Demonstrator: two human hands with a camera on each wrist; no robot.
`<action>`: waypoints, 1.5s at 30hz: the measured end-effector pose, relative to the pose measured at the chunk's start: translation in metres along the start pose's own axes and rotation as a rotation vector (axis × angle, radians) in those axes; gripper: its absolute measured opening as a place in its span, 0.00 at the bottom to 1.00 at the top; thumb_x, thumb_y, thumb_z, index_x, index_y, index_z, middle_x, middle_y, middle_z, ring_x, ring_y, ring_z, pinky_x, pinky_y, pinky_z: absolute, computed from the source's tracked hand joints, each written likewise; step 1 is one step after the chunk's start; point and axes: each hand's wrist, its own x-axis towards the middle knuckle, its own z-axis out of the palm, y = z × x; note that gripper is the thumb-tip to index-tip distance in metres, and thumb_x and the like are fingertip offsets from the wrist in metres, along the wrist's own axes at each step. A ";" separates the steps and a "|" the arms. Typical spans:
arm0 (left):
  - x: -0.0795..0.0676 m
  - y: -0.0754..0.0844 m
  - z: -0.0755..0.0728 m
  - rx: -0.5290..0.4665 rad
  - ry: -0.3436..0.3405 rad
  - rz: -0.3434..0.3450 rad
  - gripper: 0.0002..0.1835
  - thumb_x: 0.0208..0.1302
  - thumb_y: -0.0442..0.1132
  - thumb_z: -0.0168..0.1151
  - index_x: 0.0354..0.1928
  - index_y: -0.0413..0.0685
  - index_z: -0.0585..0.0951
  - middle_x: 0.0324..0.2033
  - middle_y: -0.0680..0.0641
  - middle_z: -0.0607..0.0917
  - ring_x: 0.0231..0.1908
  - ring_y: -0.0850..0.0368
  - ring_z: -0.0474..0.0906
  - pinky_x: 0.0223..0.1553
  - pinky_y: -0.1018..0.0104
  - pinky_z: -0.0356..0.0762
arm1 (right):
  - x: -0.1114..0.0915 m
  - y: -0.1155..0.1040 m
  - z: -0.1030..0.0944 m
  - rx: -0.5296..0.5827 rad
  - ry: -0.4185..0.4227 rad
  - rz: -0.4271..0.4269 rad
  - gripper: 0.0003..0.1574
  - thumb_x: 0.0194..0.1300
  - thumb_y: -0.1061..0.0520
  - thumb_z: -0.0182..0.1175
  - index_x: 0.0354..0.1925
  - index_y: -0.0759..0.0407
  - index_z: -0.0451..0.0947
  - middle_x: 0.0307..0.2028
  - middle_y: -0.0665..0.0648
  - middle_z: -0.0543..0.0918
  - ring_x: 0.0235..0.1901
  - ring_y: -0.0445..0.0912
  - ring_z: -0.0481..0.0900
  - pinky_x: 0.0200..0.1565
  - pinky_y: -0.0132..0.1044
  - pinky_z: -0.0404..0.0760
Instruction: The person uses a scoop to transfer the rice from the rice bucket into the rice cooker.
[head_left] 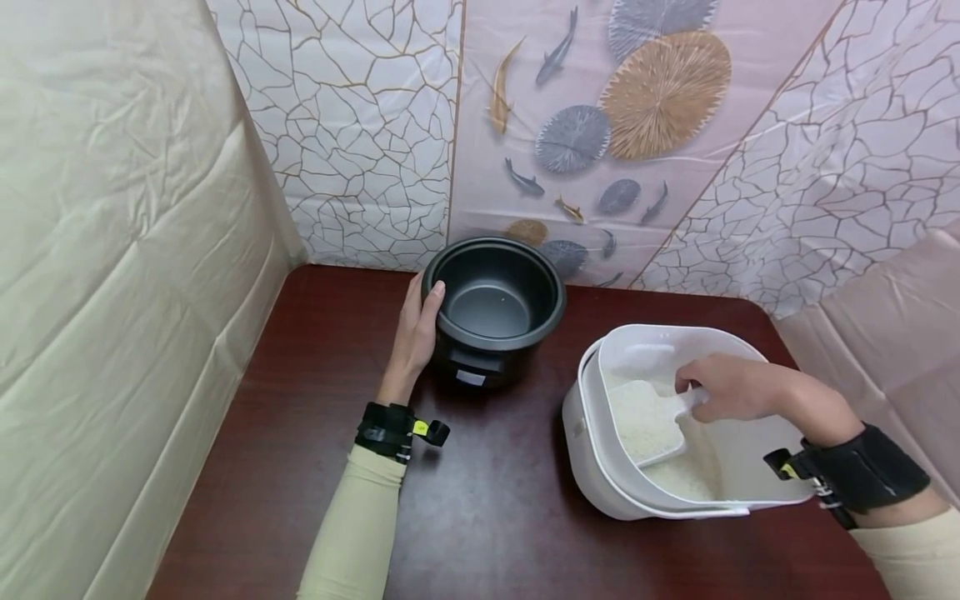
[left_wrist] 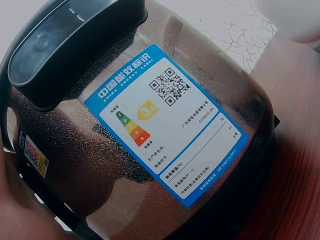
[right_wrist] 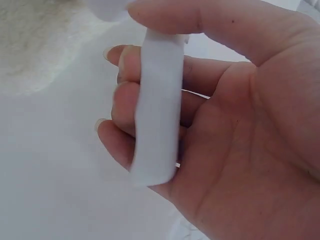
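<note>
The left grip (head_left: 417, 327) holds a cooker (head_left: 489, 315) whose label (left_wrist: 167, 125) reads "CHINA ENERGY LABEL".

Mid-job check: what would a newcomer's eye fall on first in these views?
Probably the white bin of rice on the right of the table, where the right hand holds a loaded scoop. Then the black cooker to the bin's left, near the patterned backdrop, with the left hand against its side. In the left wrist view, the cooker's bold blue-and-white energy label dominates.
</note>
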 end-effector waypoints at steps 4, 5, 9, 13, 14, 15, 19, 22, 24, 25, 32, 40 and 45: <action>0.001 -0.001 -0.001 -0.005 -0.003 -0.001 0.31 0.85 0.47 0.45 0.82 0.40 0.61 0.78 0.39 0.64 0.73 0.43 0.64 0.72 0.42 0.63 | 0.001 -0.006 -0.004 -0.037 -0.008 0.004 0.13 0.60 0.55 0.75 0.41 0.57 0.83 0.33 0.44 0.80 0.33 0.41 0.71 0.37 0.37 0.74; 0.001 -0.001 -0.001 -0.004 -0.005 -0.004 0.31 0.85 0.47 0.45 0.82 0.41 0.61 0.78 0.39 0.63 0.73 0.43 0.64 0.72 0.42 0.63 | 0.001 -0.007 -0.004 -0.046 -0.009 0.002 0.12 0.60 0.55 0.75 0.40 0.56 0.83 0.33 0.44 0.80 0.32 0.41 0.71 0.37 0.37 0.74; 0.001 -0.001 -0.001 0.000 -0.009 -0.005 0.31 0.85 0.48 0.46 0.82 0.41 0.62 0.78 0.40 0.64 0.74 0.43 0.64 0.72 0.42 0.63 | 0.002 -0.012 -0.002 -0.069 -0.003 0.006 0.10 0.58 0.54 0.76 0.32 0.52 0.82 0.28 0.43 0.78 0.29 0.40 0.69 0.34 0.36 0.71; 0.002 -0.001 -0.001 0.009 -0.005 -0.005 0.31 0.85 0.48 0.46 0.81 0.41 0.62 0.77 0.39 0.64 0.73 0.43 0.65 0.71 0.42 0.64 | 0.003 -0.015 -0.002 -0.085 0.009 0.024 0.13 0.56 0.52 0.77 0.29 0.50 0.79 0.25 0.43 0.75 0.27 0.40 0.67 0.32 0.36 0.68; 0.002 -0.001 -0.001 0.010 -0.004 -0.006 0.31 0.85 0.48 0.46 0.81 0.41 0.62 0.77 0.39 0.64 0.73 0.43 0.65 0.71 0.42 0.64 | 0.003 -0.015 -0.003 -0.093 0.014 0.026 0.14 0.55 0.52 0.77 0.29 0.49 0.79 0.25 0.43 0.75 0.27 0.41 0.67 0.32 0.36 0.68; 0.002 -0.001 -0.001 0.011 -0.003 -0.008 0.31 0.85 0.48 0.46 0.82 0.41 0.62 0.77 0.40 0.64 0.73 0.43 0.65 0.71 0.42 0.64 | 0.003 -0.016 -0.003 -0.100 0.017 0.026 0.14 0.55 0.51 0.78 0.29 0.49 0.79 0.25 0.43 0.74 0.27 0.41 0.67 0.32 0.36 0.68; 0.002 0.000 -0.001 0.008 -0.001 -0.016 0.31 0.85 0.49 0.46 0.82 0.42 0.61 0.78 0.40 0.64 0.73 0.44 0.65 0.72 0.42 0.63 | 0.004 -0.018 -0.004 -0.125 0.014 0.023 0.14 0.54 0.50 0.78 0.32 0.48 0.81 0.26 0.42 0.76 0.29 0.42 0.68 0.34 0.38 0.70; 0.003 0.001 0.000 0.005 -0.001 -0.014 0.32 0.85 0.48 0.46 0.82 0.42 0.61 0.78 0.40 0.64 0.74 0.45 0.64 0.72 0.42 0.63 | 0.005 -0.021 -0.002 -0.138 0.005 0.024 0.11 0.56 0.52 0.77 0.32 0.48 0.82 0.27 0.42 0.77 0.29 0.42 0.69 0.35 0.39 0.70; 0.003 0.001 0.000 0.004 -0.001 -0.013 0.32 0.85 0.48 0.46 0.82 0.42 0.60 0.78 0.40 0.64 0.74 0.44 0.63 0.72 0.42 0.62 | 0.007 -0.022 0.000 -0.137 -0.004 0.028 0.10 0.56 0.55 0.75 0.31 0.48 0.80 0.26 0.42 0.74 0.28 0.42 0.67 0.34 0.38 0.69; 0.003 0.001 0.000 0.003 -0.002 -0.014 0.32 0.85 0.48 0.46 0.82 0.42 0.60 0.78 0.40 0.63 0.74 0.44 0.63 0.72 0.42 0.62 | 0.008 -0.023 0.002 -0.137 -0.009 0.029 0.11 0.55 0.57 0.74 0.29 0.48 0.79 0.25 0.42 0.72 0.27 0.41 0.66 0.33 0.37 0.67; 0.001 0.000 -0.002 -0.001 -0.006 -0.013 0.32 0.85 0.48 0.46 0.82 0.41 0.61 0.78 0.39 0.64 0.74 0.43 0.64 0.72 0.42 0.63 | 0.013 -0.023 0.012 -0.165 0.011 0.015 0.19 0.49 0.60 0.72 0.23 0.47 0.68 0.22 0.43 0.60 0.24 0.40 0.58 0.29 0.35 0.60; 0.001 0.000 -0.002 -0.008 -0.002 -0.009 0.32 0.85 0.48 0.46 0.82 0.42 0.61 0.77 0.39 0.64 0.73 0.43 0.64 0.72 0.41 0.63 | 0.013 -0.021 0.017 -0.216 0.007 -0.027 0.16 0.49 0.57 0.71 0.22 0.44 0.70 0.21 0.42 0.67 0.24 0.40 0.61 0.29 0.36 0.64; 0.001 -0.001 0.000 -0.014 0.005 -0.007 0.32 0.85 0.48 0.46 0.82 0.42 0.61 0.77 0.39 0.64 0.73 0.43 0.65 0.72 0.42 0.63 | 0.012 -0.024 0.019 -0.256 0.008 -0.035 0.13 0.50 0.60 0.68 0.24 0.46 0.72 0.21 0.44 0.69 0.24 0.41 0.63 0.30 0.38 0.68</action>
